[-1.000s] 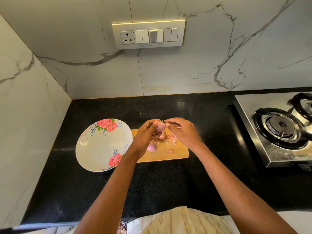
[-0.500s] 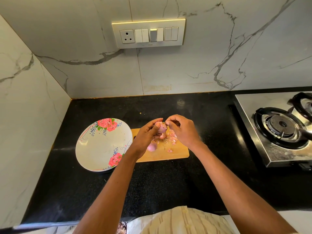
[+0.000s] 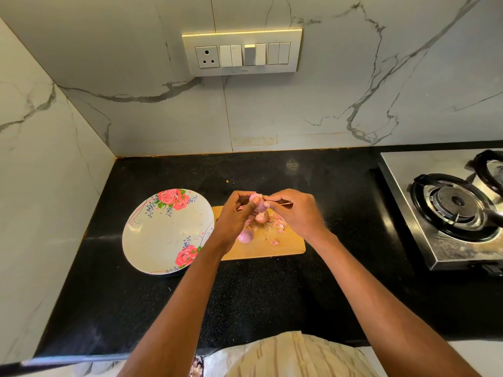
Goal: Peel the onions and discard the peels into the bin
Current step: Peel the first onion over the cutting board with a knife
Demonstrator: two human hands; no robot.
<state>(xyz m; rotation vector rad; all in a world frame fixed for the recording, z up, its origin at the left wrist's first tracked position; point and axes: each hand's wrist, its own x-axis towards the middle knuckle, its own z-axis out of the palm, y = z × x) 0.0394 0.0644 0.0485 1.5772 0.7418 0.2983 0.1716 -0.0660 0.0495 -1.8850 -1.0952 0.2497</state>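
Head view: frame centre, hands meet above cutting board (image 3: pixel 283 247).
Left hand (image 3: pixel 235 214): fingers curled round small pink onion (image 3: pixel 255 203), lifted off board.
Right hand (image 3: pixel 295 210): fingertips pinching at onion's top end, just right of it; thin knife-like item under fingers, can't confirm.
Key relation: onion sits between both hands, long axis roughly upright, skin likely pulls toward right hand.
Other onions (image 3: pixel 246 235): on board, below left hand.
Peels (image 3: pixel 279 224): scattered on board.
Bin: not visible.
Plate (image 3: pixel 152 240): left of board.
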